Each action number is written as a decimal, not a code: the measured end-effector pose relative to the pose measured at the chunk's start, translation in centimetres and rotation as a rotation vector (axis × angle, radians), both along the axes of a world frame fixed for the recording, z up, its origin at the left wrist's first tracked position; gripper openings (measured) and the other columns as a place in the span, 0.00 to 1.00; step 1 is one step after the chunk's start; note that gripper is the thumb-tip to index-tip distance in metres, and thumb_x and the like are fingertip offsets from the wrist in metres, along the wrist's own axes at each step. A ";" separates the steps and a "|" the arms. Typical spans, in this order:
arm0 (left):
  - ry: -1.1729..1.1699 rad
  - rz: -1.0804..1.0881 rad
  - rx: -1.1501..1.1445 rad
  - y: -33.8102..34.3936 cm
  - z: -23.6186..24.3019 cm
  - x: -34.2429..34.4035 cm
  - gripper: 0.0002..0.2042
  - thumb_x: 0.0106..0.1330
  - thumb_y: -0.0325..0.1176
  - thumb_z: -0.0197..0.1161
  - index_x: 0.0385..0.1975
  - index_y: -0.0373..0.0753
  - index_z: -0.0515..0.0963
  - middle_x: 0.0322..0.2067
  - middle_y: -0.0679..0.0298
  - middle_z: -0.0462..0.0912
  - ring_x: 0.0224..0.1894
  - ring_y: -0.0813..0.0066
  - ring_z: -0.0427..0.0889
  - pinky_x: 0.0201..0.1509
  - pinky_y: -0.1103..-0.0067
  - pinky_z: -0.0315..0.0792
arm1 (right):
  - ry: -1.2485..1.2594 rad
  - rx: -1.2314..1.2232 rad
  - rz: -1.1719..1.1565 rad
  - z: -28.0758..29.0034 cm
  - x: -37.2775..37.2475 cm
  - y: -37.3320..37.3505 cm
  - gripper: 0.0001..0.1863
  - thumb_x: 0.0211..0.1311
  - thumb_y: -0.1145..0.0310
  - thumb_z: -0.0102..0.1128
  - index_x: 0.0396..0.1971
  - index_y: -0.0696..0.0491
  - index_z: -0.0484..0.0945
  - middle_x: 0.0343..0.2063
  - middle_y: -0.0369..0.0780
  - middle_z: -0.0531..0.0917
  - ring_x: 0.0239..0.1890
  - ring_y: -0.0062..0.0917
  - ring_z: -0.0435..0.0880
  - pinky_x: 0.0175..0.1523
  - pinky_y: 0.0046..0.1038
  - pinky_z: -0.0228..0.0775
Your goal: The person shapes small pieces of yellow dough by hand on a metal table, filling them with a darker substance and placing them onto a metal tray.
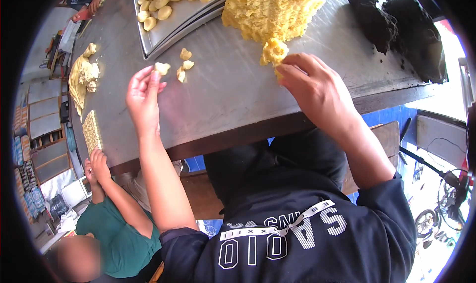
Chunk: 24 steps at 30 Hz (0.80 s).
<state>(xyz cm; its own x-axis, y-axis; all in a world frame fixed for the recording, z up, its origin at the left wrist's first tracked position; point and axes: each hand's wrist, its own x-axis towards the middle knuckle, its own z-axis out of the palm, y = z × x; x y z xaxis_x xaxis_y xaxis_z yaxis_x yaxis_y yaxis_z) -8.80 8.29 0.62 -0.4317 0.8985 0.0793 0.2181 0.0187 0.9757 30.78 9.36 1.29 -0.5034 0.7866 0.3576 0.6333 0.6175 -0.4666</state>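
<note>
My left hand is raised over the metal table, pinching a small pale dough piece between thumb and fingertips. Just to its right lie a few small dough pieces on the tabletop. My right hand has its fingers closed on a bit of yellow paste, beside a loose clump of the same stuff. Behind that clump rises a large mound of yellow paste with a rough, torn front. How much paste sits in the right fingers is partly hidden by the hand.
Round pale dough balls fill a metal tray at the far side. A black mass sits far right. At left lie a dough lump and a flat strip of small pieces, near a green-sleeved co-worker's hands. Another person stands far left.
</note>
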 end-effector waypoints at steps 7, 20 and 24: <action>0.664 0.086 0.016 -1.2 0.9 -0.3 0.14 0.81 0.24 0.72 0.62 0.29 0.85 0.49 0.58 0.94 0.48 0.77 0.92 0.58 0.77 0.88 | -0.141 0.065 0.056 0.0 -1.9 1.2 0.10 0.68 0.68 0.75 0.45 0.53 0.87 0.45 0.40 0.85 0.50 0.39 0.86 0.55 0.39 0.85; -0.107 -0.026 -0.026 -6.2 -1.1 1.2 0.13 0.88 0.31 0.65 0.62 0.29 0.84 0.58 0.55 0.90 0.56 0.70 0.90 0.67 0.72 0.81 | 0.055 0.008 -0.027 -0.7 -0.4 -0.5 0.15 0.66 0.69 0.80 0.50 0.54 0.88 0.51 0.42 0.89 0.53 0.43 0.89 0.59 0.43 0.84; -0.141 0.003 0.019 -5.9 -0.5 1.6 0.13 0.85 0.27 0.67 0.62 0.28 0.81 0.56 0.52 0.90 0.57 0.66 0.91 0.68 0.71 0.83 | 0.082 0.045 -0.008 -1.1 -0.3 -0.4 0.14 0.68 0.70 0.78 0.51 0.54 0.88 0.51 0.42 0.89 0.52 0.43 0.89 0.58 0.43 0.85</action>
